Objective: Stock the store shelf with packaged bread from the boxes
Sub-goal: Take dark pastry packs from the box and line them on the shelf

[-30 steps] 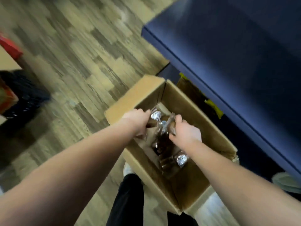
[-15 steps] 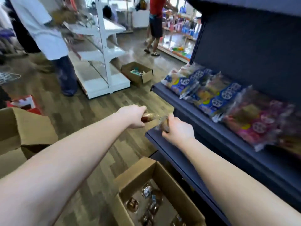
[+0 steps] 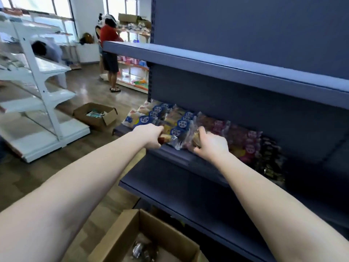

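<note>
Head view: navy shelf [image 3: 188, 186], wood-look floor [image 3: 94, 95]

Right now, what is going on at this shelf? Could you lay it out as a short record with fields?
Place: store aisle, dark blue shelf
Left hand: grips a bread packet at the shelf's front edge
Right hand: grips a second packet over the shelf
On shelf: blue-labelled packets, then pink-labelled packets
Box: open on the floor below, a few wrapped items inside
Others: person in a red top at a far shelf
</note>
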### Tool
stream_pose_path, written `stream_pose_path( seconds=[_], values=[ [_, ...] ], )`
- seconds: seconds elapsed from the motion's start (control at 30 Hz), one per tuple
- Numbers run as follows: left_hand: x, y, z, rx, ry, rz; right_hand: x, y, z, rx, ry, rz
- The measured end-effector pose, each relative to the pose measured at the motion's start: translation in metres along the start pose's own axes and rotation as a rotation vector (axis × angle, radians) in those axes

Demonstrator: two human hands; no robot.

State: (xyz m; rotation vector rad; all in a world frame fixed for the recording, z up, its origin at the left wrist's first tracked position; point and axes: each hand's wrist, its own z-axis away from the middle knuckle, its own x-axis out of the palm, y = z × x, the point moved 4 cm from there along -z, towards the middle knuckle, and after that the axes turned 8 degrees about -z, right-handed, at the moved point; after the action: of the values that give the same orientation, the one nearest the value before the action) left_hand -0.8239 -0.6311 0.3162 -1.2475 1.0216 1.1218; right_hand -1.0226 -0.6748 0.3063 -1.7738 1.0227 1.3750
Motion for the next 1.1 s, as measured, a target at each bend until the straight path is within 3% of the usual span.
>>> stream_pose_path(
  seconds=[0.33, 0.63, 0.9, 1.1],
  values=[
    [-0.031, 0.147, -0.049, 0.317, 0.125, -0.06, -0.027, 0.148, 0.087, 0.389, -0.003, 0.076],
    [-0.057, 0.29, -0.068, 0.527, 0.167, -0.001, -0.045, 0.258, 0.175, 0.631, -0.005, 0.155],
    [-0.068, 0.392, -0.081, 0.645, 0.21, 0.116, -0.039, 0.329, 0.21, 0.717, -0.039, 0.172],
    [-0.056, 0.467, -0.09, 0.705, 0.267, 0.034, -0.018, 0.385, 0.207, 0.71, -0.11, 0.176]
  ],
)
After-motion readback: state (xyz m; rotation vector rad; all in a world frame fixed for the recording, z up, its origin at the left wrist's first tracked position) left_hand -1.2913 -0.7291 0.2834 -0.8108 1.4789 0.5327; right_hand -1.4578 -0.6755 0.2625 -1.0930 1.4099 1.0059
